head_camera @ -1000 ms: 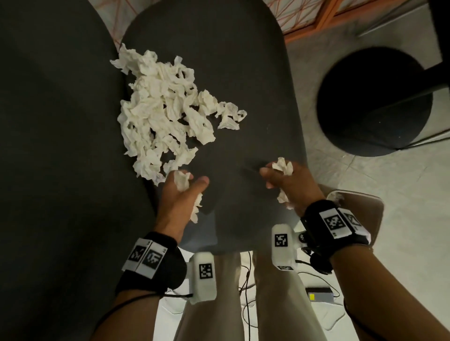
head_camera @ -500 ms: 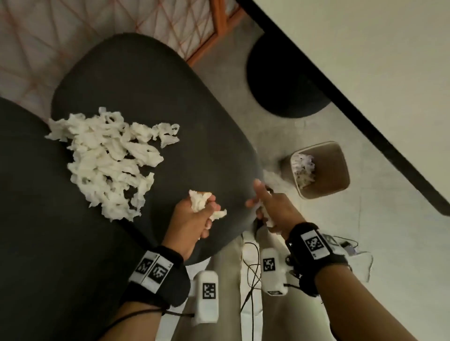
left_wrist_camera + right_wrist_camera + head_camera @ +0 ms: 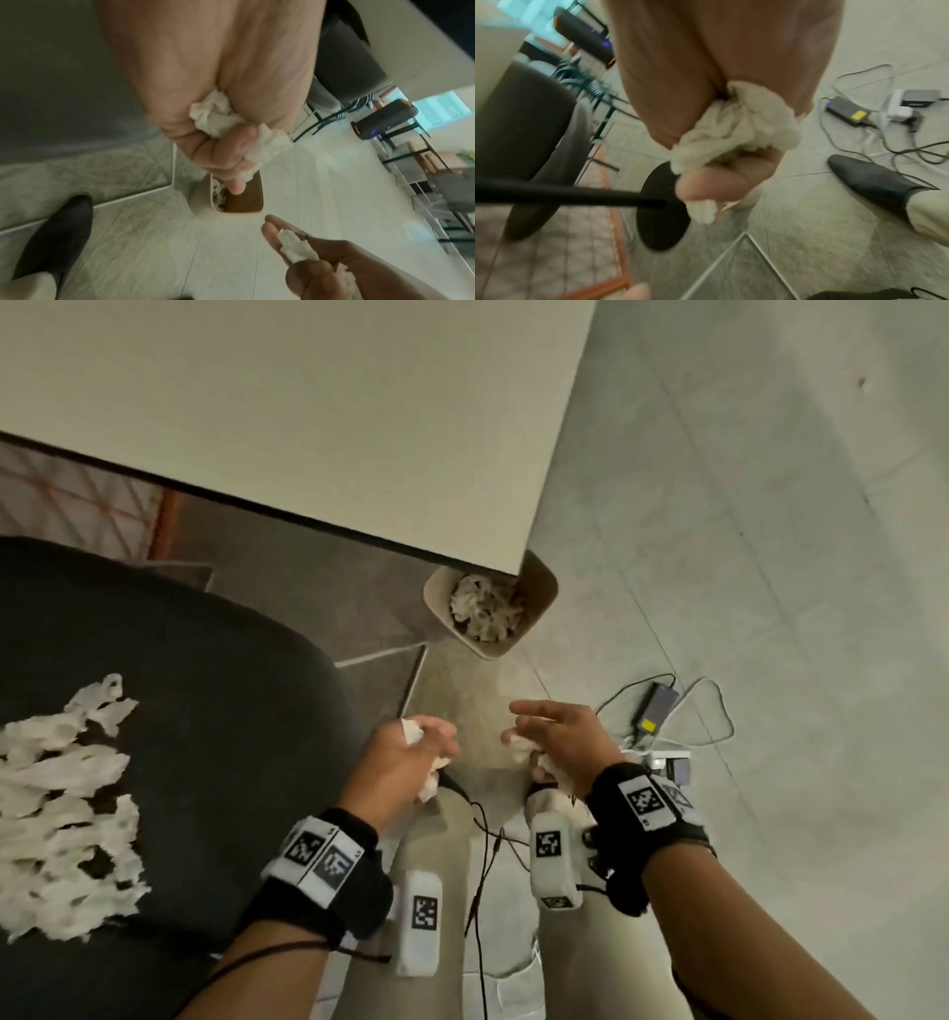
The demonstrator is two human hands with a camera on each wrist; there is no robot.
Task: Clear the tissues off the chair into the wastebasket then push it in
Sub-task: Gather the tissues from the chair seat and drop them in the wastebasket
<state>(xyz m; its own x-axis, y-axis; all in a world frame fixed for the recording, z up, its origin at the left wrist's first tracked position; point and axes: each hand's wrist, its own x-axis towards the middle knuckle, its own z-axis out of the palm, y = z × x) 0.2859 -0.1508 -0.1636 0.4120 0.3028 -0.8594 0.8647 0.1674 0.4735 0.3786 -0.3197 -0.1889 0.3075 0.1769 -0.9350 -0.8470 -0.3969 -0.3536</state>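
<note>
Both hands are hovering over the floor, short of the wastebasket (image 3: 490,613) and not above it. The left hand (image 3: 405,762) is clenching a tissue wad (image 3: 216,115) — fingers curled tight round it, paper poking out at both ends of the fist. The right hand (image 3: 562,742) is gripping a second wad (image 3: 734,125) with the lower fingers curled; its index finger and thumb are sticking out straight toward the wastebasket.

The wastebasket is sitting on the floor, partly tucked under the corner of the white table (image 3: 308,413), and is already holding crumpled tissues (image 3: 482,608). The chair (image 3: 205,711) is standing left of the wastebasket, well apart from it, with a big loose pile of tissues (image 3: 67,809) lying on its dark seat — far side from the wastebasket.

Right of the wastebasket, a power adapter (image 3: 657,708) and tangled cables (image 3: 703,711) are lying on the floor. A black shoe (image 3: 870,178) is showing in the right wrist view, near those cables.
</note>
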